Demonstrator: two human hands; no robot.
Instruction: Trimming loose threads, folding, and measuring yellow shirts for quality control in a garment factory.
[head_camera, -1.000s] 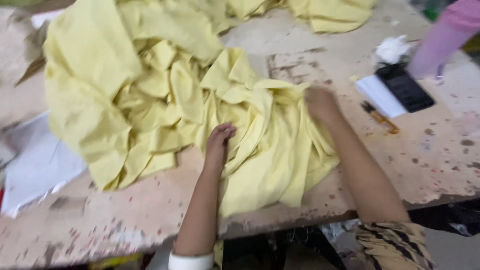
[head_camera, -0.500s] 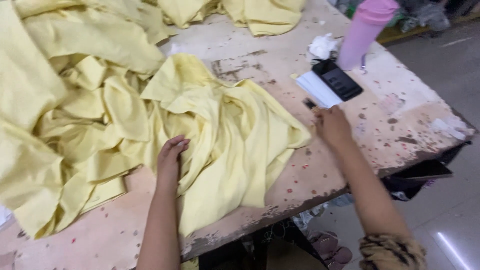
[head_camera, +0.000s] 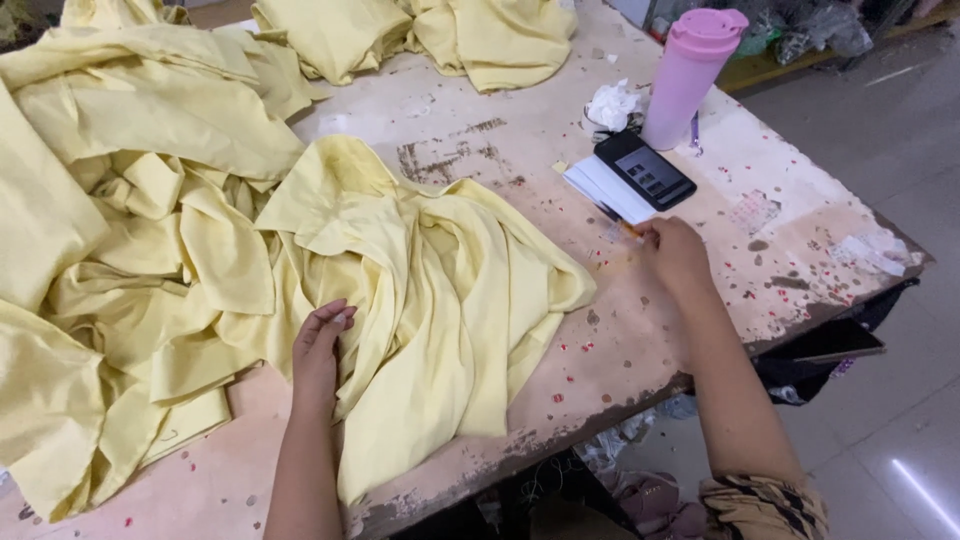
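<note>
1. The table (head_camera: 480, 140) is worn, pale and stained, with small red specks scattered over the part near the right hand. It serves as the landmark for all placements below.
2. Pale yellow cloth (head_camera: 400, 270) lies crumpled across the left and middle of the table, one fold hanging over the table's near edge. More yellow pieces (head_camera: 420, 35) sit bunched at the table's far edge.
3. The left hand (head_camera: 320, 345) rests on the cloth near the table's near edge, fingers curled and pressing into a fold. Whether it pinches the fabric or only presses on it cannot be told.
4. The right hand (head_camera: 678, 255) is on the bare table surface, to the right of the cloth and clear of it. Its fingertips are closed on a small pencil-like object (head_camera: 622, 222); the object is too small and too covered to identify with certainty.
5. Just beyond the right hand lies a white pad (head_camera: 600, 188) with a black calculator (head_camera: 645, 172) resting partly on it.
6. A pink tumbler (head_camera: 692, 75) stands upright at the table's far right, just behind the calculator. A crumpled white tissue (head_camera: 612, 103) lies just to its left.
7. A dark flat object (head_camera: 835, 343) shows below the table's right edge.
</note>
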